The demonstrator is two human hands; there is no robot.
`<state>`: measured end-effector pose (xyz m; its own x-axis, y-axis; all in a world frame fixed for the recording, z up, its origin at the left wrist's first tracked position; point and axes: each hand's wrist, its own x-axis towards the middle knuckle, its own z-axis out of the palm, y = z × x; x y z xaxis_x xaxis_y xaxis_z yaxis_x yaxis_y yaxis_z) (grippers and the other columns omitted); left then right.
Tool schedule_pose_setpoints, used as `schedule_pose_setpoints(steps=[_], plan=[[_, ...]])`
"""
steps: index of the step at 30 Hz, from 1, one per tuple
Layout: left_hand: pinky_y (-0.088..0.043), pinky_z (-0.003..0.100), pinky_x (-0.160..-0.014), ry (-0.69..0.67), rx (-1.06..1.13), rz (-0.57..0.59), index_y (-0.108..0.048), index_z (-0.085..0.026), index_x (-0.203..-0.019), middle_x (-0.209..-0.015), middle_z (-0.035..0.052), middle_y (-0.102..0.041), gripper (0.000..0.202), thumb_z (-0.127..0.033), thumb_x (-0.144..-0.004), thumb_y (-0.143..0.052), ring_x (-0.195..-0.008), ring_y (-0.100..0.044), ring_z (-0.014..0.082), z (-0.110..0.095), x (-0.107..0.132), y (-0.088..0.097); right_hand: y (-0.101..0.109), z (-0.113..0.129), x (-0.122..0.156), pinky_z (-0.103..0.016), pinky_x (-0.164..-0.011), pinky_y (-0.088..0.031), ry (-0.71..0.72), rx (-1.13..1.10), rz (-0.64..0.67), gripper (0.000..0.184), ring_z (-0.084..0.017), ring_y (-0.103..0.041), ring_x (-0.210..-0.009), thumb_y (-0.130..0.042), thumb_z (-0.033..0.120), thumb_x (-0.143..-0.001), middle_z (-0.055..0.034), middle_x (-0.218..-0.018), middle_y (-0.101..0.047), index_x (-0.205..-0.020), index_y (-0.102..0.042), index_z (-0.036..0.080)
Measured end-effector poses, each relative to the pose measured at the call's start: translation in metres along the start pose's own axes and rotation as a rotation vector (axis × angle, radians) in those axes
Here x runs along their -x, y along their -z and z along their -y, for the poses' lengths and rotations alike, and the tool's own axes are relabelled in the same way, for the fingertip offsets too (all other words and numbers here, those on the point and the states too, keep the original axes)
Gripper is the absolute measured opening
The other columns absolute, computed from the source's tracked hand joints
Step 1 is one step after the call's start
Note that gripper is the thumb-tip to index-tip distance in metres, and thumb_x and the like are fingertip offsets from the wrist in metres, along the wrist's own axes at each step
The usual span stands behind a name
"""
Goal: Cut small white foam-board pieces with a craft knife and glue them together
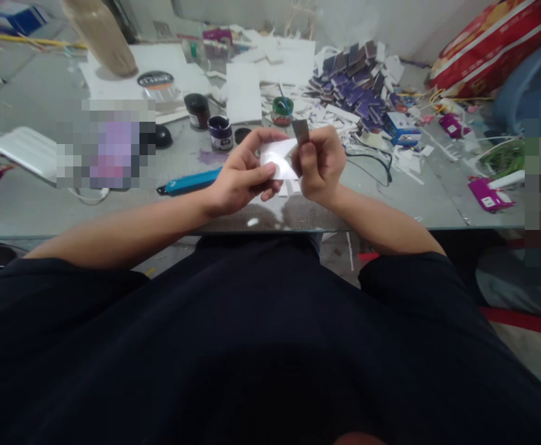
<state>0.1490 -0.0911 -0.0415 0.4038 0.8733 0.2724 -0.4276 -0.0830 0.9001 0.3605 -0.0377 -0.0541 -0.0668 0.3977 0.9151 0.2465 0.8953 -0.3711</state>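
Observation:
Above the front of the grey table, my left hand (238, 179) pinches a small white flat piece (277, 159) between thumb and fingers; its face shines with reflected light. My right hand (325, 164) is closed on a dark grey flat strip (302, 131), which sticks up past the thumb. The two hands are close together, and the right fingertips hide the right end of the white piece. Whether the strip touches the piece, I cannot tell. A blue utility knife (194, 181) lies on the table beside my left wrist.
Behind the hands stand a dark paint jar (220, 133) and a green jar (282, 111) with a brush in it. Purple and white offcuts (358, 86) are heaped at the back right. Eyeglasses (377, 162) lie by my right hand. A bottle (101, 37) stands back left.

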Motion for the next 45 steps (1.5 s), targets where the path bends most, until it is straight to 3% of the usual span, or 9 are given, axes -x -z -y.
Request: schedule_pose_setpoints(steps=[2, 7, 10, 13, 18, 26, 34, 38, 45], plan=[[-0.056, 0.024, -0.053, 0.010, -0.006, -0.019, -0.076, -0.032, -0.147, -0.104, 0.0001, -0.081, 0.062, -0.043, -0.097, -0.112, -0.065, -0.079, 0.0174, -0.004, 0.002, -0.001, 0.001, -0.001, 0.000, -0.041, -0.053, -0.053, -0.028, -0.018, 0.010, 0.064, -0.020, -0.045, -0.045, -0.044, 0.094, -0.129, 0.0081, -0.063, -0.047, -0.108, -0.063, 0.036], [-0.051, 0.020, -0.047, 0.020, 0.007, -0.072, -0.075, -0.033, -0.147, -0.115, 0.0017, -0.083, 0.068, -0.039, -0.093, -0.116, -0.062, -0.076, 0.0136, -0.008, 0.002, -0.003, 0.001, 0.003, -0.002, -0.037, -0.050, -0.045, 0.073, -0.021, -0.026, 0.046, -0.020, -0.043, -0.044, -0.058, 0.076, -0.132, 0.0087, -0.065, -0.055, -0.109, -0.066, 0.037], [-0.050, 0.019, -0.048, 0.015, 0.014, -0.082, -0.074, -0.033, -0.148, -0.116, 0.0011, -0.082, 0.065, -0.038, -0.096, -0.113, -0.060, -0.075, 0.0124, -0.008, 0.001, -0.002, 0.000, 0.003, -0.002, -0.035, -0.046, -0.041, 0.083, -0.096, -0.015, 0.043, -0.018, -0.038, -0.040, -0.060, 0.075, -0.132, 0.0109, -0.063, -0.055, -0.113, -0.068, 0.038], [-0.052, 0.020, -0.050, 0.007, 0.021, -0.063, -0.074, -0.033, -0.146, -0.113, 0.0001, -0.081, 0.063, -0.039, -0.097, -0.113, -0.061, -0.075, 0.0127, -0.009, 0.000, -0.002, 0.001, -0.001, 0.002, -0.037, -0.049, -0.048, 0.024, -0.114, 0.047, 0.045, -0.018, -0.042, -0.041, -0.059, 0.078, -0.133, 0.0102, -0.064, -0.058, -0.115, -0.067, 0.038], [-0.052, 0.021, -0.052, -0.034, 0.029, -0.025, -0.075, -0.031, -0.141, -0.111, 0.0003, -0.081, 0.063, -0.043, -0.094, -0.115, -0.062, -0.073, 0.0118, -0.016, 0.000, -0.007, 0.005, -0.019, 0.009, -0.037, -0.055, -0.055, -0.010, -0.038, 0.134, 0.062, -0.020, -0.053, -0.047, -0.042, 0.091, -0.133, 0.0089, -0.065, -0.056, -0.117, -0.066, 0.036], [-0.045, 0.018, -0.048, -0.033, -0.006, -0.046, -0.076, -0.030, -0.140, -0.119, 0.0037, -0.081, 0.054, -0.039, -0.099, -0.111, -0.062, -0.071, 0.0088, -0.030, 0.002, -0.007, 0.010, -0.030, 0.012, -0.041, -0.070, -0.070, -0.076, -0.074, 0.234, 0.071, -0.021, -0.067, -0.057, -0.043, 0.099, -0.130, 0.0057, -0.074, -0.063, -0.120, -0.074, 0.035], [-0.048, 0.022, -0.047, -0.122, -0.009, 0.047, -0.075, -0.033, -0.144, -0.100, -0.0019, -0.082, 0.064, -0.056, -0.096, -0.111, -0.058, -0.064, 0.0105, -0.035, -0.004, -0.003, 0.008, -0.032, 0.010, -0.037, -0.061, -0.057, 0.119, -0.081, 0.190, 0.053, -0.018, -0.053, -0.053, -0.050, 0.080, -0.136, 0.0078, -0.076, -0.063, -0.125, -0.075, 0.035], [-0.048, 0.024, -0.046, -0.119, -0.009, 0.048, -0.080, -0.032, -0.141, -0.105, 0.0004, -0.084, 0.062, -0.055, -0.095, -0.114, -0.058, -0.064, 0.0107, -0.032, -0.002, -0.004, 0.009, -0.032, 0.010, -0.038, -0.056, -0.052, 0.127, -0.061, 0.134, 0.050, -0.019, -0.051, -0.048, -0.048, 0.079, -0.136, 0.0092, -0.071, -0.061, -0.126, -0.073, 0.036], [-0.049, 0.026, -0.049, -0.038, -0.012, 0.029, -0.079, -0.030, -0.142, -0.099, 0.0008, -0.078, 0.065, -0.054, -0.095, -0.117, -0.064, -0.073, 0.0163, -0.016, -0.002, -0.001, 0.017, -0.015, 0.007, -0.041, -0.064, -0.062, 0.107, 0.020, 0.186, 0.051, -0.021, -0.059, -0.055, -0.050, 0.079, -0.136, 0.0050, -0.078, -0.069, -0.127, -0.077, 0.038]])
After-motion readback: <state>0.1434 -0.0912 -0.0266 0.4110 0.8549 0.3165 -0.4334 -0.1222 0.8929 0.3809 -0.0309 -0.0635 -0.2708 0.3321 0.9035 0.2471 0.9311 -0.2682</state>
